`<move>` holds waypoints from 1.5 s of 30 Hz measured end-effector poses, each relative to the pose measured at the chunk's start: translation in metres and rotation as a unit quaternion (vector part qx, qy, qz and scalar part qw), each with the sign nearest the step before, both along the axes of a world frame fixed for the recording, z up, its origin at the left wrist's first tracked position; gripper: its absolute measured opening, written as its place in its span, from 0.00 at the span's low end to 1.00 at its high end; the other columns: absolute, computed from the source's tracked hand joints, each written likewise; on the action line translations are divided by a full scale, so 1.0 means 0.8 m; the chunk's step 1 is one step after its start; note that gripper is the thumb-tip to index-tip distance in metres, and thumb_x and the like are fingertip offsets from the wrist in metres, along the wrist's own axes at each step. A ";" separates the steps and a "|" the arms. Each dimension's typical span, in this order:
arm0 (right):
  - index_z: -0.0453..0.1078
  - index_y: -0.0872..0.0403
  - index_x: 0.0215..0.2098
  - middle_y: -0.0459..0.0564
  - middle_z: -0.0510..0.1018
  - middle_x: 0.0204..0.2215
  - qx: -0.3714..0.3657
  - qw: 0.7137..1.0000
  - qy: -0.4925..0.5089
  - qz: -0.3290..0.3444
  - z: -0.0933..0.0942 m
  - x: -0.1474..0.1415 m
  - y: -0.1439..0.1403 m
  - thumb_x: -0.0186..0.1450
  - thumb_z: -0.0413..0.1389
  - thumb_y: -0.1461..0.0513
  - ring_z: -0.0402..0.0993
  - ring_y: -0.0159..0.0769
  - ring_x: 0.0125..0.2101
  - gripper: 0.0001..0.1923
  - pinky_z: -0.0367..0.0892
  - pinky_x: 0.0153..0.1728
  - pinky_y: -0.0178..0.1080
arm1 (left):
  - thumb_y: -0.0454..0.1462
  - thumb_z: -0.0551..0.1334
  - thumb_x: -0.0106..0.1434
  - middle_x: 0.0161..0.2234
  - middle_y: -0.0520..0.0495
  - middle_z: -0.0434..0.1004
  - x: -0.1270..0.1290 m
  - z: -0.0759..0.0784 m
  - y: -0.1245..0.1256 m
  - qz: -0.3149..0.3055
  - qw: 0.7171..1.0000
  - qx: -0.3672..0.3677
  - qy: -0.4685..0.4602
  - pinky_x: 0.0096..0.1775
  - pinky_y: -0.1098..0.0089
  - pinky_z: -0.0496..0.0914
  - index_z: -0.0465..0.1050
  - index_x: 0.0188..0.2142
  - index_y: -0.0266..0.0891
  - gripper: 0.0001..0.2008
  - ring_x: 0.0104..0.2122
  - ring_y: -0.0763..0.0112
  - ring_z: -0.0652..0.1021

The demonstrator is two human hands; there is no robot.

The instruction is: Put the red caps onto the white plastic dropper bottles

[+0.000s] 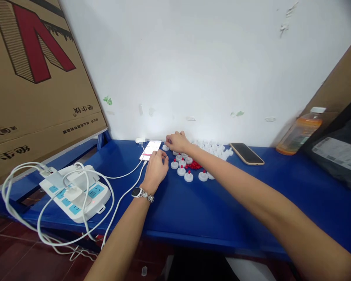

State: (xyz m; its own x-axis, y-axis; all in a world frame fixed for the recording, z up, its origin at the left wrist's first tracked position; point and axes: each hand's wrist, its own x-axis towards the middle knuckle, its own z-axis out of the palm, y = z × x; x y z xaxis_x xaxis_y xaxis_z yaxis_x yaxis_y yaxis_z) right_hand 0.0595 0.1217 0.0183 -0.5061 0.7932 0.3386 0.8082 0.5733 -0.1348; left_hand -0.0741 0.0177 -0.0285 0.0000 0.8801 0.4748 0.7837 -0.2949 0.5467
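My left hand [157,168] is beside the lower right edge of a lit white phone [151,150], its fingers bent in towards the thumb. Whatever may lie between those fingertips is hidden. Farther back, my right hand [178,142] reaches across, fingertips pinched at a round white cap [165,148]; the top of this cap is covered by the fingers. Below that hand stand several white caps with red tips, such as the front cap [188,176]. A pile of small red tips [194,164] lies among them, partly behind my right forearm.
Loose white pieces [213,147] are heaped by the wall. A dark-screened phone [247,153] and an orange drink bottle [300,130] are on the right, beside a black bag [339,144]. Left, a power strip [76,195] trails looping white cables; a carton [41,89] stands behind.
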 end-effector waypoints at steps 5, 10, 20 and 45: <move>0.71 0.54 0.30 0.46 0.78 0.27 -0.014 0.986 0.165 -0.001 0.014 0.046 -0.070 0.68 0.50 0.56 0.70 0.38 0.36 0.13 0.52 0.47 0.43 | 0.42 0.60 0.66 0.54 0.37 0.63 0.020 0.013 -0.017 -0.036 0.993 0.106 -0.020 0.52 0.55 0.69 0.60 0.57 0.39 0.22 0.51 0.56 0.71; 0.72 0.54 0.29 0.44 0.77 0.26 -0.045 0.972 0.232 0.002 0.006 0.096 -0.130 0.71 0.47 0.54 0.68 0.35 0.32 0.19 0.53 0.44 0.40 | 0.43 0.55 0.70 0.44 0.43 0.72 0.037 0.016 -0.025 -0.146 0.987 0.050 0.040 0.48 0.57 0.70 0.64 0.57 0.43 0.18 0.44 0.59 0.73; 0.74 0.52 0.30 0.53 0.77 0.34 -0.052 0.996 -0.007 -0.068 -0.009 0.138 -0.136 0.61 0.59 0.53 0.65 0.47 0.43 0.11 0.51 0.46 0.47 | 0.46 0.52 0.71 0.47 0.42 0.72 0.042 0.017 -0.029 -0.197 0.976 0.046 0.078 0.52 0.57 0.68 0.66 0.53 0.39 0.17 0.48 0.59 0.71; 0.73 0.54 0.32 0.54 0.80 0.31 -0.054 0.995 -0.051 -0.061 -0.025 0.122 -0.120 0.64 0.55 0.62 0.68 0.48 0.43 0.06 0.50 0.47 0.49 | 0.47 0.49 0.73 0.45 0.42 0.73 0.048 0.019 -0.038 -0.214 0.971 0.023 0.105 0.50 0.58 0.69 0.66 0.53 0.39 0.19 0.46 0.60 0.72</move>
